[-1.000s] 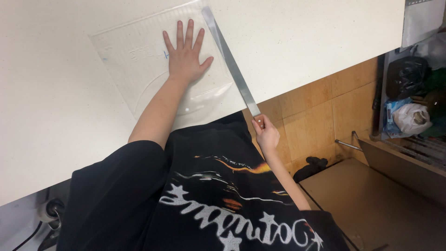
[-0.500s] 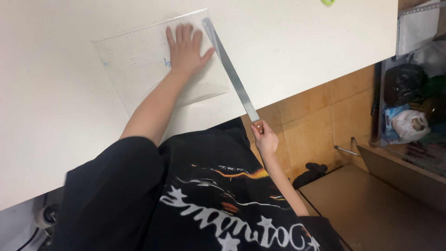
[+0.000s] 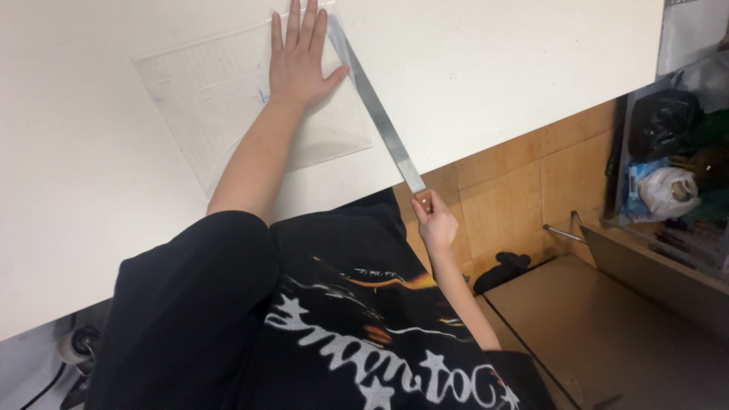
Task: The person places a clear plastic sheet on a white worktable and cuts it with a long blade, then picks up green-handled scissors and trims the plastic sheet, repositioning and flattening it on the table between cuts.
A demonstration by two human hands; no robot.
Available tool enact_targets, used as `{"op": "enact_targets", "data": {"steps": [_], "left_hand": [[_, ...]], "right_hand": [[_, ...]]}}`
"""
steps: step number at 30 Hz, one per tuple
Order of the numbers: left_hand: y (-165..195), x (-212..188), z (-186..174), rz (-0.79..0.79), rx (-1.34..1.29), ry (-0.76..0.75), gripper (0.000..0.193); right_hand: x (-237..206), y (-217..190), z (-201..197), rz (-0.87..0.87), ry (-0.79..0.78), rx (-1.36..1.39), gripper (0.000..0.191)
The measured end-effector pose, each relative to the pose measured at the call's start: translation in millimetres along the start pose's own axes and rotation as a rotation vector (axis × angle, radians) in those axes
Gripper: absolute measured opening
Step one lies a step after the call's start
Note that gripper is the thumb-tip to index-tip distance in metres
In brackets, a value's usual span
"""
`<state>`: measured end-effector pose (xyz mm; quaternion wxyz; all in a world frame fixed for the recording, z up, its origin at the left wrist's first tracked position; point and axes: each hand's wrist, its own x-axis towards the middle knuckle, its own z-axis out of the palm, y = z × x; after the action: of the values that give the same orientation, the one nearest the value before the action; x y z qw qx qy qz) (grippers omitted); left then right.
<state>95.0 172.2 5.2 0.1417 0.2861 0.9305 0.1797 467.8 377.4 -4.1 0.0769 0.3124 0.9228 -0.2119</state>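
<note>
Left hand (image 3: 298,64) lies flat, palm down, fingers spread and released, pressing on a clear plastic sheet (image 3: 220,99) at top centre of the frame. Nothing gripped; thumb points toward the ruler.

Sheet is transparent, roughly square, rotated so one corner points to lower left. It lies flat on the white table (image 3: 516,68), which fills the upper half of the frame. Faint grid lines and a small blue mark show through it near the wrist.

Metal ruler (image 3: 377,114) is a long, thin steel strip, running diagonally from top centre down to the right. Upper part lies along the right edge of the sheet, just beside the left thumb. Lower end sticks out past the table edge.

Right hand (image 3: 437,222) is below the table edge, centre right of the frame, fingers clenched around the ruler's lower end. Firm grasp, thumb on top.

Person wears a black T-shirt (image 3: 334,326) with white and orange print, filling the bottom of the frame.

At right: wooden panel wall (image 3: 524,182), shelf with plastic bags (image 3: 668,190), black item on the floor (image 3: 505,269).
</note>
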Motion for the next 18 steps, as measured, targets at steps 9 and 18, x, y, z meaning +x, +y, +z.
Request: {"op": "enact_targets", "data": {"steps": [9,18], "left_hand": [[-1.7,2.7,5.5,0.033,0.016,0.031,0.099],[-4.3,0.9,6.4,0.032,0.008,0.034,0.094]], "right_hand": [[17.3,10.6,-9.3,-0.001,-0.026,-0.021,0.032],[32.9,25.6,-18.7,-0.053,-0.035,-0.035,0.032]]}}
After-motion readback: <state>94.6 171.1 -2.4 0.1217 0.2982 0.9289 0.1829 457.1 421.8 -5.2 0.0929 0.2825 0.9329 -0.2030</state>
